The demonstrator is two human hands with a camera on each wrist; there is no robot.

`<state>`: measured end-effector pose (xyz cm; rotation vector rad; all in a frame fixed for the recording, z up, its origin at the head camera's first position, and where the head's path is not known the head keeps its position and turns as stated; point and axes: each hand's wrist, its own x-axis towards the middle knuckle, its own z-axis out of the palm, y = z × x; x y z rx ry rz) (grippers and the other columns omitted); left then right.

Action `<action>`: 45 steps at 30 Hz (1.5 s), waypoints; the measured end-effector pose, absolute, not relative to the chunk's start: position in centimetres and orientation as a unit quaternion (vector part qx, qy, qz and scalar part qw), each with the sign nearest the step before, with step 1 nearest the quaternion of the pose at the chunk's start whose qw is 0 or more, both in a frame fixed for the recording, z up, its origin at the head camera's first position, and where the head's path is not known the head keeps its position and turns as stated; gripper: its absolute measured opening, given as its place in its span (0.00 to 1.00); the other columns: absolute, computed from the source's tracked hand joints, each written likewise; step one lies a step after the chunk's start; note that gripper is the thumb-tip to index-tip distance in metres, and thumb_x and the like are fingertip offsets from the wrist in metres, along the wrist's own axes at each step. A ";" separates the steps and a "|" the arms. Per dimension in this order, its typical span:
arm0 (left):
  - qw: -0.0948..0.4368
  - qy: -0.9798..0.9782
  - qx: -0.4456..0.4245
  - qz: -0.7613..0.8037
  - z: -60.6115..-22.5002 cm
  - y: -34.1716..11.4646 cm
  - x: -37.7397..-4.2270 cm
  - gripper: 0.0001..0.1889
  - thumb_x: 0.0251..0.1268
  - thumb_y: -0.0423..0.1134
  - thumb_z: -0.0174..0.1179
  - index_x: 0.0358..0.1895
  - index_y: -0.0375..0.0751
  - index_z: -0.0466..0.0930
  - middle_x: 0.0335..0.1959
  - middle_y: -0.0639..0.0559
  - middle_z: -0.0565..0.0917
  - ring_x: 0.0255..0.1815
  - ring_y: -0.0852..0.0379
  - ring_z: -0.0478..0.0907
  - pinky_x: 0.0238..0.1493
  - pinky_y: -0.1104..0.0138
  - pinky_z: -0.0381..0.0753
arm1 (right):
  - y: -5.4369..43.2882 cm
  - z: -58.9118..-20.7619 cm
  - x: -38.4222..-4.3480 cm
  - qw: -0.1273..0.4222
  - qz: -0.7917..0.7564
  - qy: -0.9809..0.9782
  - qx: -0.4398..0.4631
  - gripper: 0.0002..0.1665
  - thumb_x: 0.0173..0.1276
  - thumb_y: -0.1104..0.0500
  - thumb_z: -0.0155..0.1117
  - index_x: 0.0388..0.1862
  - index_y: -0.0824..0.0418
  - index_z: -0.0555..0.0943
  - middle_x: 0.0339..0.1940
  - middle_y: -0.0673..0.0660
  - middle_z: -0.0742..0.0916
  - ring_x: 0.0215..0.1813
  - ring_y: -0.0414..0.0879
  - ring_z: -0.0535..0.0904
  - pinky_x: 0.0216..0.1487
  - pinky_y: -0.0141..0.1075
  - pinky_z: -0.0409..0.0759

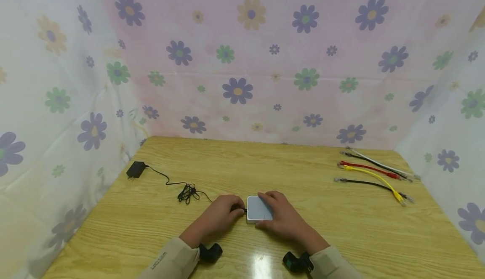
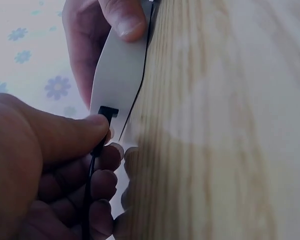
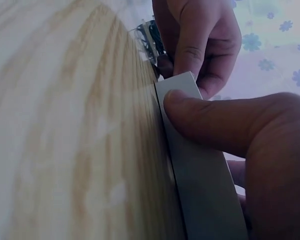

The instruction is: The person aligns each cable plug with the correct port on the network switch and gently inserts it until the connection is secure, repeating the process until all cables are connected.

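The wooden table (image 1: 303, 245) has network cables (image 1: 373, 174) near its far right corner. Midway between its left and right edges, the right hand (image 1: 283, 216) grasps a white box (image 1: 258, 208) and the left hand (image 1: 221, 215) pinches a plug against that box. A black adapter (image 1: 136, 169) lies by the left edge; smallest is that black plug (image 2: 108, 113).

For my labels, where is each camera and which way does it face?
Head: on the head, facing forward and down at the table; left hand, right hand, sleeves show.
Left wrist: on that wrist, facing the plug; both hands show.
Right wrist: on that wrist, facing the box; both hands show.
All share the box.
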<state>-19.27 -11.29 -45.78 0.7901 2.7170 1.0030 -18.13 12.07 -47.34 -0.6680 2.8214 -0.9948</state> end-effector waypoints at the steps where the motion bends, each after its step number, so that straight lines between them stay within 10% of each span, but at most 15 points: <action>1: 0.068 0.903 0.263 0.332 -45.8 -11.2 -19.3 0.04 0.70 0.38 0.58 0.40 0.49 0.83 0.37 0.58 0.84 0.37 0.65 0.77 0.39 0.68 0.76 | 12.0 -47.3 -18.1 0.037 -0.324 0.920 -0.217 0.47 0.56 0.42 0.74 0.73 0.53 0.67 0.64 0.57 0.73 0.60 0.51 0.71 0.51 0.46 0.74; 34: 0.077 0.904 0.256 0.333 -46.1 -10.7 -19.7 0.04 0.69 0.40 0.59 0.40 0.51 0.83 0.37 0.59 0.83 0.35 0.68 0.77 0.38 0.70 0.76 | 12.4 -46.8 -18.3 0.050 -0.324 0.920 -0.215 0.49 0.57 0.38 0.71 0.73 0.54 0.67 0.64 0.56 0.74 0.58 0.50 0.71 0.49 0.46 0.74; 45: 0.052 0.913 0.251 0.317 -46.2 -10.7 -19.3 0.05 0.68 0.41 0.60 0.41 0.50 0.85 0.40 0.58 0.84 0.40 0.63 0.79 0.42 0.67 0.78 | 12.9 -46.8 -18.6 0.019 -0.313 0.921 -0.233 0.31 0.71 0.43 0.58 0.67 0.58 0.74 0.56 0.56 0.81 0.57 0.51 0.76 0.55 0.49 0.74</action>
